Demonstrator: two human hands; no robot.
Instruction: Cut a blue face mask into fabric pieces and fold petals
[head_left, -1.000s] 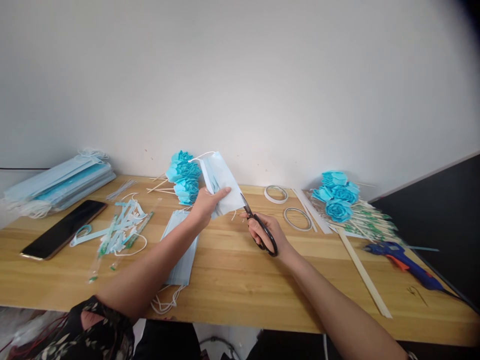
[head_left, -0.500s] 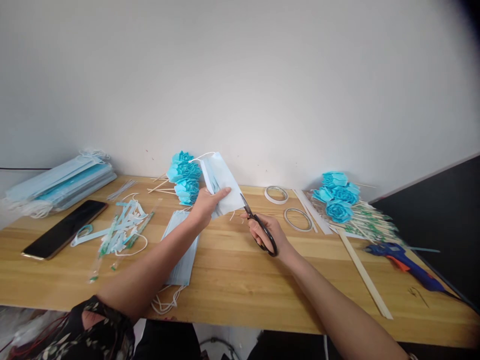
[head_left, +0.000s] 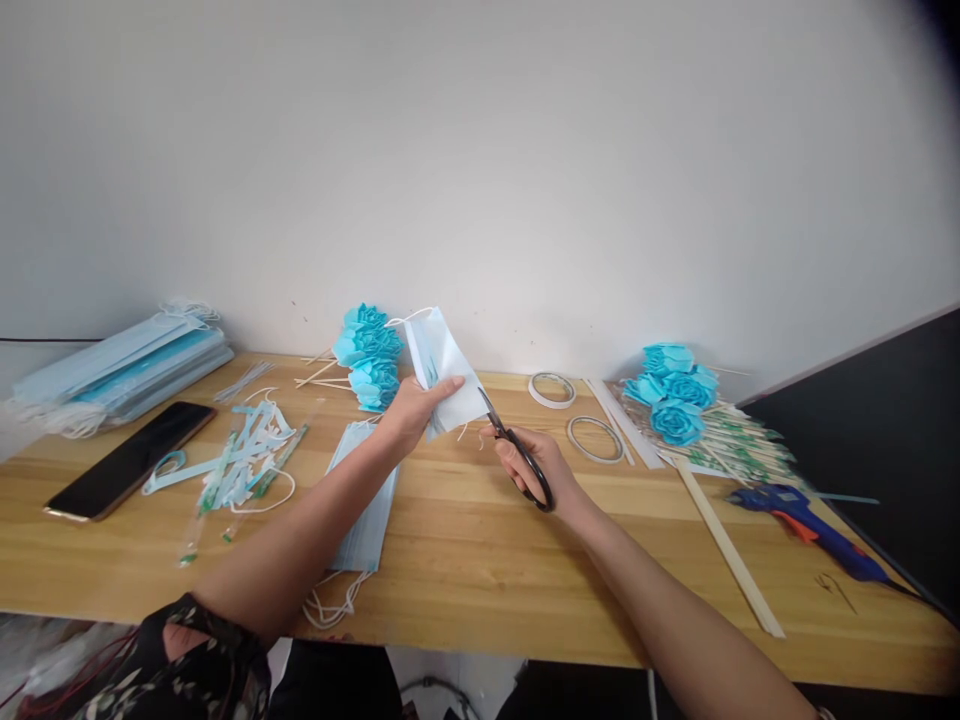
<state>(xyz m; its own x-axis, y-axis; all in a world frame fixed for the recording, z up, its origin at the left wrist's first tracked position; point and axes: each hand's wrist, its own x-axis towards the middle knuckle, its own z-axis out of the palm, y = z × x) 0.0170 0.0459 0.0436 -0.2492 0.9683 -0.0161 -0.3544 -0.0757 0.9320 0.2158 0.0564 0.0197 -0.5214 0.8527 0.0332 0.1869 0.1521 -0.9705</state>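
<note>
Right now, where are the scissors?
In the head view's middle, the scissors are in the right hand, at the edge of a pale face mask.

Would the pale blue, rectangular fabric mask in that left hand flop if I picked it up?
The mask would probably flop: it looks thin and creased in the left hand. It's likely light, too: that hand's pinch holds it up.
</note>
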